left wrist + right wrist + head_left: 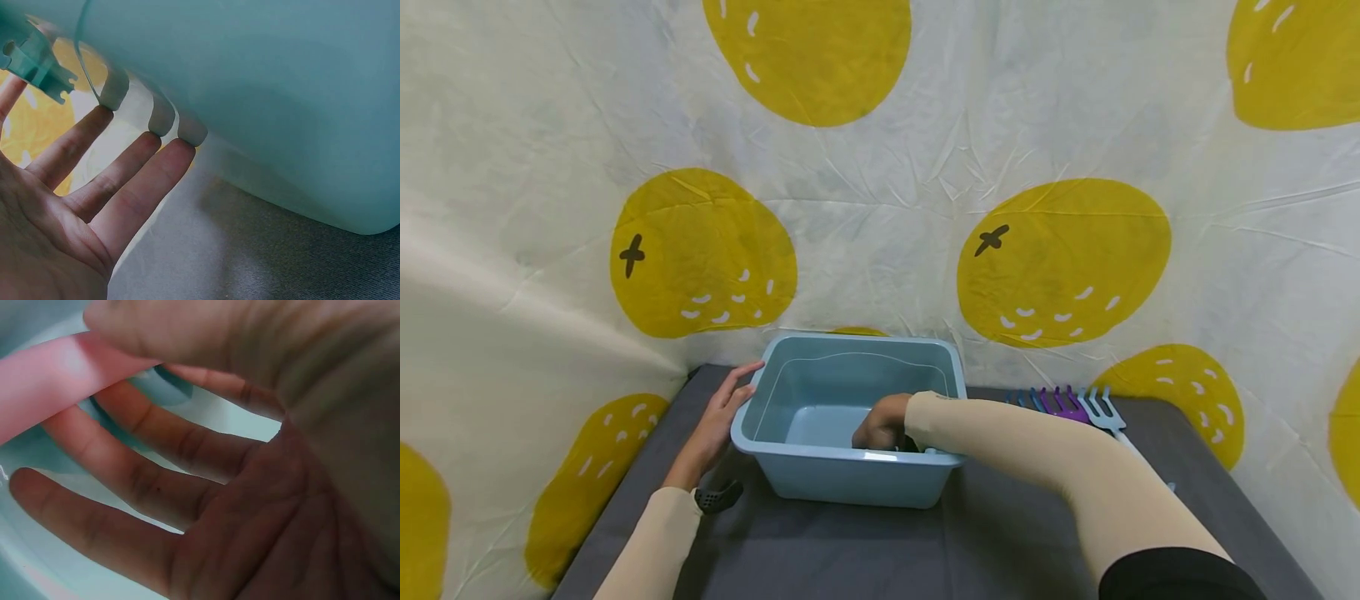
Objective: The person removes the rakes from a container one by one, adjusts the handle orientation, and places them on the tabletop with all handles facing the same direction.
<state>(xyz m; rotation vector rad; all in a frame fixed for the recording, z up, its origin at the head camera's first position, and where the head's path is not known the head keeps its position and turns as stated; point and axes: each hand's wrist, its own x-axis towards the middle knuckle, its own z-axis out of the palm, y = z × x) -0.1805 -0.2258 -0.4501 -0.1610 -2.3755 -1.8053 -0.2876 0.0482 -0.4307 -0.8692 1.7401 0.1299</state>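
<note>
A light blue plastic basin point(850, 479) stands upright on the dark grey cloth. My left hand point(718, 425) touches its left side near the rim; in the left wrist view the fingers point(134, 200) are stretched out, their tips against the outer wall. Down inside the basin, towards the front right, is my right hand point(880, 423). In the right wrist view it pinches a smooth pink bar point(50, 387), thumb above and fingertips beneath. The bar's ends lie outside that view, so its kind does not show; the front wall hides it in the head view.
Right of the basin, partly behind my right arm, lie several small rakes: a light blue one point(1105, 412), a purple one point(1063, 406) and darker blue tines point(1018, 398). A white curtain with yellow fruit shapes point(1063, 262) hangs behind the table point(1000, 542).
</note>
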